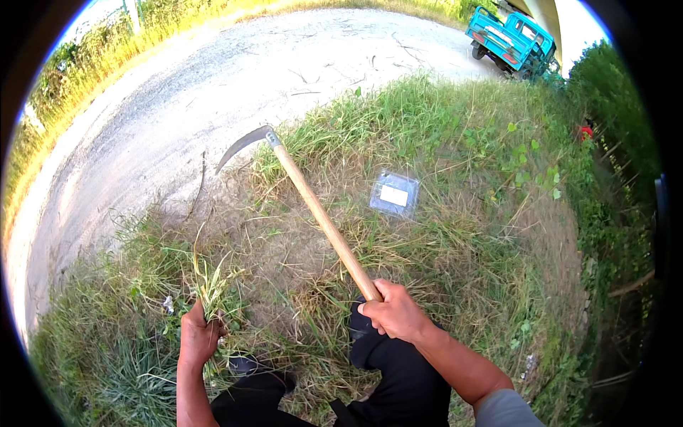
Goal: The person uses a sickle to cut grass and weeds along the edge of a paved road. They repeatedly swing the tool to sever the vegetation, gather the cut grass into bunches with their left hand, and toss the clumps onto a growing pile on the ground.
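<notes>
My right hand (397, 310) grips the lower end of a long-handled sickle (320, 216). Its wooden shaft slants up and to the left, away from me. At the far end a metal collar carries the curved blade (243, 143), whose tip points down and left over the edge of the gravel. In my left hand (200, 332) a bunch of cut grass (213, 291) stands upright, its blades poking out above the fist. Trampled and cut grass (283, 261) with bare soil lies between my two hands.
A clear plastic container (395, 195) with a white label lies on the grass right of the shaft. Beyond runs a pale gravel road (160, 107) with scattered twigs. A blue truck (509, 42) stands at the upper right, and dense bushes (613, 213) line the right side.
</notes>
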`<state>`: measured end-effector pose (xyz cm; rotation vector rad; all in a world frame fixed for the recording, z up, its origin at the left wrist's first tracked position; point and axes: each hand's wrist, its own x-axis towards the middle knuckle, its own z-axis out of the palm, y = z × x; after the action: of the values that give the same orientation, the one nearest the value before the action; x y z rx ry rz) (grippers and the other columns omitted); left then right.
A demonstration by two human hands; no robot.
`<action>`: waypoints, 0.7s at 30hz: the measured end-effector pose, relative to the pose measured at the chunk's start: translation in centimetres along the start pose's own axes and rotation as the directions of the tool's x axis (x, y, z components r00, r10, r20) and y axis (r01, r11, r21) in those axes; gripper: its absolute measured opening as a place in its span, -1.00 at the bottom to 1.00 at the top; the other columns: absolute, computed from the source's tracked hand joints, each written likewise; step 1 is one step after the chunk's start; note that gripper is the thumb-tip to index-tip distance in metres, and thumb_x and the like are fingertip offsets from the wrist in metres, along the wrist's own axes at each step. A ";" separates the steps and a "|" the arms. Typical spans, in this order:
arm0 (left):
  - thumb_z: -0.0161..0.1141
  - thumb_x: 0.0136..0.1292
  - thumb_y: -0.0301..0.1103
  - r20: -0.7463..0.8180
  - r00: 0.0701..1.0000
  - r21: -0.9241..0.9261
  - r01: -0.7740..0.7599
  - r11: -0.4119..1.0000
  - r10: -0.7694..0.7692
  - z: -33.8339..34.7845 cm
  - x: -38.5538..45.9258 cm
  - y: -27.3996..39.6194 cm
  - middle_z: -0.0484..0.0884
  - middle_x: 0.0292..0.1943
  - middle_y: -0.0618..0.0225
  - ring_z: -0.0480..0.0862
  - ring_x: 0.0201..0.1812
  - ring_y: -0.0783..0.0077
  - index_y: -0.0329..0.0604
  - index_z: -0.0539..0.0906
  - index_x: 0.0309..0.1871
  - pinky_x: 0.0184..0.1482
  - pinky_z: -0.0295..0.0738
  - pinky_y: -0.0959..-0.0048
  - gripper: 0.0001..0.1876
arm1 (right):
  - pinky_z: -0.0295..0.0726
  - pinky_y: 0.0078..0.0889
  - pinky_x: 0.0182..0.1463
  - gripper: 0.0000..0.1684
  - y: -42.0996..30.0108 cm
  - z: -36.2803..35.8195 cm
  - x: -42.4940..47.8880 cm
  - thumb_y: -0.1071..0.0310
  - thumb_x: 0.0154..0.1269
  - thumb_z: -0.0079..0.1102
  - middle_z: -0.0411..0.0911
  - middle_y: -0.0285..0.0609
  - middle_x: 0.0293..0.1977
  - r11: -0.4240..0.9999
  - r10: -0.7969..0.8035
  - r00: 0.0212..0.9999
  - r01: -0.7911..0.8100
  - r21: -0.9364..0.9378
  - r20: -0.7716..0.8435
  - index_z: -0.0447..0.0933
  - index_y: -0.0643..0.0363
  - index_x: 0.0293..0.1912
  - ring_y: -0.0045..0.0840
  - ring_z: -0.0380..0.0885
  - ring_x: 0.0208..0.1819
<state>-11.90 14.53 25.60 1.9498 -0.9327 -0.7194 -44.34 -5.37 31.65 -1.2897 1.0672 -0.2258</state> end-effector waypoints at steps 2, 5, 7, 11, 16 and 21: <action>0.12 0.29 -0.65 0.004 1.000 0.094 0.027 0.995 -0.027 0.0 -0.1 1.0 0.65 -0.51 0.17 0.65 -0.53 0.42 -0.32 0.57 -0.07 -0.45 0.52 0.38 -0.83 | 0.28 -0.54 -0.69 -0.68 0.4 -0.3 0.2 0.39 0.32 0.21 0.35 -0.35 -0.61 1.000 -0.005 1.000 0.005 0.022 -0.004 0.42 0.39 -0.03 -0.74 0.33 -0.68; 0.12 0.27 -0.65 -0.001 0.979 0.214 -0.200 0.956 0.205 -0.1 -0.1 1.3 0.65 -0.45 0.04 0.66 -0.49 0.21 -0.33 0.57 -0.07 -0.37 0.53 0.32 -0.82 | 0.28 -0.53 -0.69 -0.65 0.9 -0.7 0.5 0.38 0.33 0.22 0.37 -0.33 -0.60 1.000 -0.010 1.000 0.010 0.011 -0.008 0.42 0.40 0.00 -0.73 0.34 -0.69; 0.17 0.21 -0.64 0.003 0.983 0.228 -0.179 0.957 0.183 -0.1 0.0 1.1 0.65 -0.37 -0.09 0.64 -0.38 -0.14 -0.33 0.57 -0.08 -0.27 0.55 0.23 -0.79 | 0.28 -0.53 -0.70 -0.64 0.4 -0.7 0.3 0.37 0.33 0.22 0.38 -0.32 -0.60 1.000 0.005 1.000 -0.005 0.009 -0.012 0.42 0.40 0.00 -0.72 0.34 -0.69; 0.26 0.13 -0.59 0.014 0.980 0.301 -0.193 0.934 0.198 0.4 0.2 1.1 0.66 -0.36 -0.12 0.63 -0.30 -0.28 -0.31 0.56 -0.13 -0.24 0.55 0.18 -0.77 | 0.28 -0.52 -0.70 -0.68 0.4 -1.2 0.3 0.37 0.33 0.22 0.39 -0.31 -0.60 1.000 -0.006 1.000 0.006 0.010 -0.011 0.42 0.39 -0.05 -0.71 0.35 -0.69; 0.36 0.12 -0.56 0.043 0.998 0.256 -0.057 0.965 0.048 1.2 0.1 2.4 0.72 -0.30 0.01 0.69 -0.29 0.14 -0.30 0.61 -0.03 -0.18 0.57 0.27 -0.68 | 0.28 -0.52 -0.71 -0.73 1.0 -1.5 0.5 0.37 0.32 0.22 0.39 -0.31 -0.60 1.000 -0.010 1.000 0.010 0.028 0.003 0.41 0.35 -0.12 -0.71 0.35 -0.70; 0.40 0.09 -0.55 0.050 0.999 0.276 -0.027 0.961 0.014 1.3 0.2 2.4 0.73 -0.29 0.06 0.69 -0.27 0.18 -0.27 0.64 -0.05 -0.19 0.56 0.28 -0.68 | 0.28 -0.52 -0.71 -0.72 0.7 -1.6 0.3 0.38 0.32 0.22 0.40 -0.31 -0.61 0.999 0.003 1.000 -0.003 0.042 -0.008 0.41 0.35 -0.10 -0.71 0.35 -0.70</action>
<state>-13.58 12.91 27.02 2.1696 -1.1309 -0.6531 -45.65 -6.38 31.08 -1.2508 1.0660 -0.2504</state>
